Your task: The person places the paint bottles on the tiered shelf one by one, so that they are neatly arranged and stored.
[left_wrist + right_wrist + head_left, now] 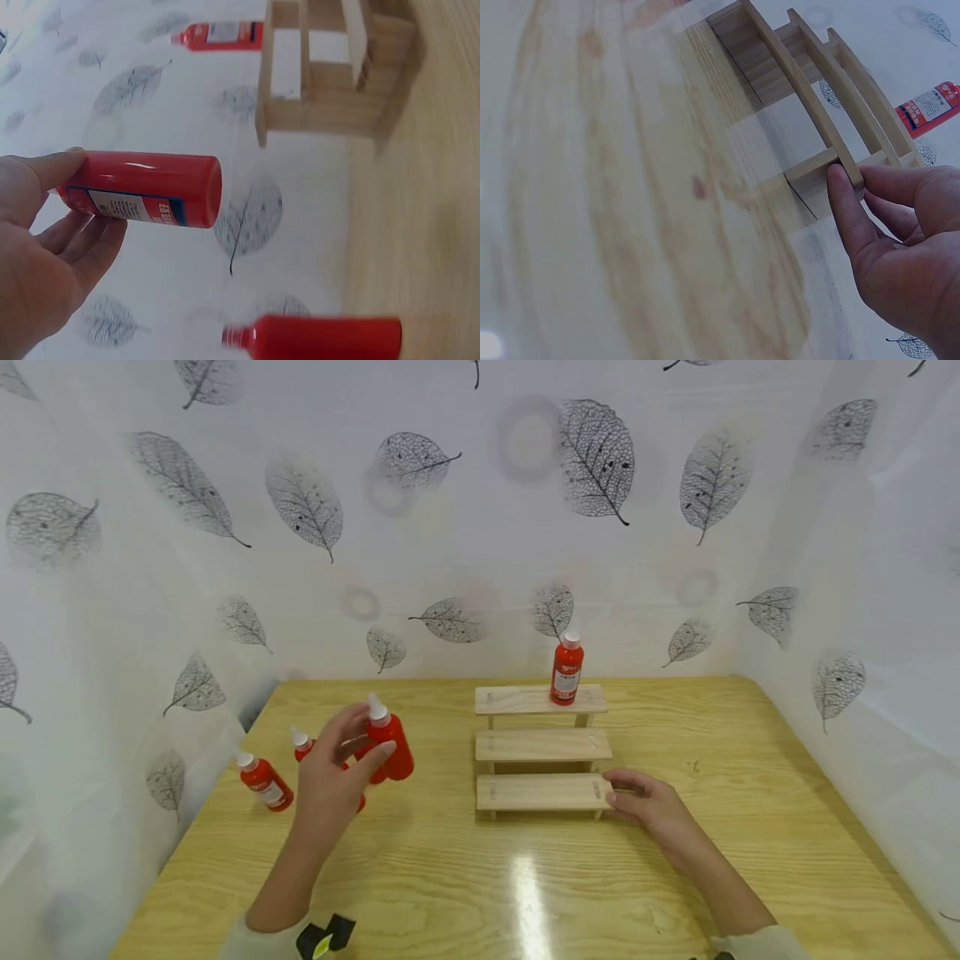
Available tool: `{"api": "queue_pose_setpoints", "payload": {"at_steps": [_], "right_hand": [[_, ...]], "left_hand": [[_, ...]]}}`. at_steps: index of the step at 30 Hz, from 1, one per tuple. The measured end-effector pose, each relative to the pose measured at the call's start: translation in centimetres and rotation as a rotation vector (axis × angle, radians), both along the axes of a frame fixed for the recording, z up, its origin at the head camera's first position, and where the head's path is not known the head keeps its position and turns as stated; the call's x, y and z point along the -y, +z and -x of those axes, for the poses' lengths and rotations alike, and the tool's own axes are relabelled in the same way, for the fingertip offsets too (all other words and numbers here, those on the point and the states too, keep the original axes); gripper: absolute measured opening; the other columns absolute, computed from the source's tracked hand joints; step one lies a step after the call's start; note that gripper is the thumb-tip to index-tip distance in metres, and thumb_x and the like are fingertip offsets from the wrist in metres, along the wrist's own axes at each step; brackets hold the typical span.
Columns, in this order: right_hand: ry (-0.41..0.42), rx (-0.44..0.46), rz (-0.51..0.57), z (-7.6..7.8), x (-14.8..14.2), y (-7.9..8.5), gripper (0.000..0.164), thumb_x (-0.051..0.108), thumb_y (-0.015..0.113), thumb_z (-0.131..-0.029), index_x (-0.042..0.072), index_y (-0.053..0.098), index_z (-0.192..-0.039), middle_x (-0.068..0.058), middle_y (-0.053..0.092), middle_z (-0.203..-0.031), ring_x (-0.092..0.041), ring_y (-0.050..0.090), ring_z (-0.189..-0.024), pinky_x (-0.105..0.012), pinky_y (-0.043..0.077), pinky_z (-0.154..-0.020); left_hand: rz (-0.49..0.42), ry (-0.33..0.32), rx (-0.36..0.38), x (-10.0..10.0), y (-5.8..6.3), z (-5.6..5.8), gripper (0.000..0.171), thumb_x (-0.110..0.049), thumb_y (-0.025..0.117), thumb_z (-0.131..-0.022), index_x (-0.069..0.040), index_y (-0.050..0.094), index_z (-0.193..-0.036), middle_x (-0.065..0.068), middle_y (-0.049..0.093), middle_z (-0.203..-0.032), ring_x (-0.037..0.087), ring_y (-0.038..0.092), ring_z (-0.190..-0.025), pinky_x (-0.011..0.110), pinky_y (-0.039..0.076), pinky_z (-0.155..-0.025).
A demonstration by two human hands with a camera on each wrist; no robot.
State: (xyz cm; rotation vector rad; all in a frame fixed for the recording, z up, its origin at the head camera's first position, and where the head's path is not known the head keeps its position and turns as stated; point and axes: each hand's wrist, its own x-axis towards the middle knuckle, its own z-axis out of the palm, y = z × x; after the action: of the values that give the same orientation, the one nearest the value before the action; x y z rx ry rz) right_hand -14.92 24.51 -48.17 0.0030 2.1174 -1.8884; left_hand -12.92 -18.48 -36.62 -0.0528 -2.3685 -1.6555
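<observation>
Held in the fingers of my left hand [330, 777] is a red squeeze bottle [393, 747] with a white pointed cap. In the left wrist view this bottle [150, 187] shows its label and its base, raised off the table. My right hand [656, 810] pinches the right end of the lowest step of a three-tier wooden stand [543, 792]. The right wrist view has its thumb and fingers around that step's corner [847, 169]. Another red bottle [567, 670] stands upright on the top step, toward its right end.
Several more red bottles stand at the left of the table, one of them a labelled bottle [267, 785] near the left edge; my left hand partly hides the others. A leaf-patterned white sheet [480, 552] hangs behind and at both sides of the wooden table [435, 877].
</observation>
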Motion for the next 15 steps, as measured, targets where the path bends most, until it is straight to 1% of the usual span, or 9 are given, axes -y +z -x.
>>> {"api": "queue_pose_setpoints", "payload": {"at_steps": [4,6,9,11,15], "right_hand": [[0.002,0.004,0.006,-0.1,0.0,0.0,0.06,0.023,0.068,-0.097,-0.002,0.045,-0.147,-0.022,0.041,-0.149,-0.017,0.057,-0.122,-0.027,0.055,-0.098],[0.005,0.002,0.005,-0.1,0.0,0.0,0.06,0.023,0.068,-0.097,-0.002,0.045,-0.147,-0.022,0.04,-0.149,-0.019,0.056,-0.124,-0.027,0.055,-0.098],[-0.007,-0.001,0.003,0.0,0.0,0.0,0.06,0.022,0.069,-0.097,-0.002,0.046,-0.146,-0.022,0.041,-0.148,-0.019,0.058,-0.122,-0.027,0.055,-0.098],[-0.01,-0.002,-0.001,0.0,0.0,0.0,0.059,0.022,0.068,-0.097,-0.002,0.047,-0.146,-0.022,0.042,-0.148,-0.017,0.059,-0.119,-0.026,0.056,-0.097],[-0.013,-0.001,-0.003,-0.1,0.1,-0.1,0.058,0.021,0.068,-0.097,-0.002,0.047,-0.145,-0.021,0.043,-0.148,-0.013,0.06,-0.116,-0.026,0.056,-0.097]], "left_hand": [[-0.011,-0.099,-0.103,-2.5,0.1,1.7,0.054,-0.024,0.076,-0.092,-0.026,0.055,-0.141,0.0,0.062,-0.134,0.019,0.062,-0.119,0.019,0.053,-0.096],[-0.025,-0.148,-0.155,-3.9,0.3,2.7,0.053,-0.021,0.076,-0.091,-0.025,0.056,-0.14,0.0,0.063,-0.132,0.018,0.063,-0.117,0.026,0.052,-0.102],[-0.056,-0.204,-0.214,-6.0,0.6,4.3,0.052,-0.016,0.077,-0.091,-0.021,0.057,-0.139,0.002,0.065,-0.13,0.019,0.064,-0.114,0.035,0.054,-0.103],[-0.076,-0.235,-0.235,-7.3,0.7,5.5,0.051,-0.013,0.076,-0.091,-0.019,0.057,-0.139,0.004,0.065,-0.131,0.022,0.064,-0.114,0.04,0.054,-0.103],[-0.092,-0.273,-0.248,-9.4,0.6,7.6,0.05,-0.012,0.075,-0.092,-0.017,0.057,-0.138,0.006,0.065,-0.131,0.023,0.063,-0.114,0.042,0.054,-0.103]]}}
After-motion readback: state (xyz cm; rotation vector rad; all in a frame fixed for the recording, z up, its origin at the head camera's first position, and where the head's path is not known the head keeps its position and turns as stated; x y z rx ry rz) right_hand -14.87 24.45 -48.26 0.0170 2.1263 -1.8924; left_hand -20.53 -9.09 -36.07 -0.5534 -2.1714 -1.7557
